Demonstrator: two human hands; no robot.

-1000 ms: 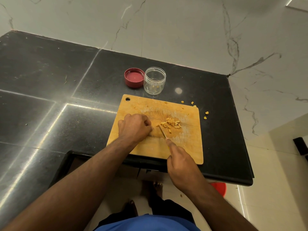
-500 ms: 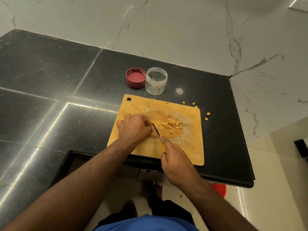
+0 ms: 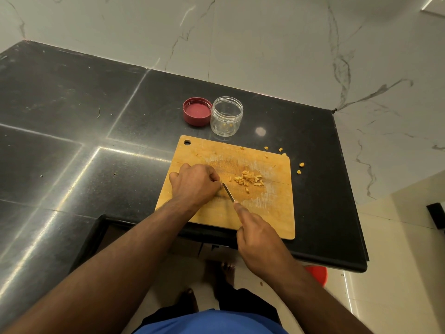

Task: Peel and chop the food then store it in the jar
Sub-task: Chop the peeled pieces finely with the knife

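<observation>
A wooden cutting board [image 3: 269, 213] lies on the black counter. A small pile of chopped yellow pieces [image 3: 248, 180] sits at its middle. My left hand [image 3: 192, 184] rests curled on the board's left part, its fingertips hiding whatever they hold against the blade. My right hand [image 3: 257, 232] grips a knife [image 3: 228, 192], index finger along its spine, the blade tip at my left fingers. Behind the board stands an open clear jar [image 3: 226, 116] with a few yellow bits inside, and its red lid [image 3: 197, 111] lies upside down to the left.
Stray yellow pieces [image 3: 299, 168] lie on the counter past the board's right far corner. The black counter [image 3: 72, 141] ends at a corner to the right, marble wall behind. A red object [image 3: 317, 274] shows on the floor under the counter edge.
The knife has shifted left, away from the chopped pile, until its blade meets my left fingertips. My left hand stayed in place.
</observation>
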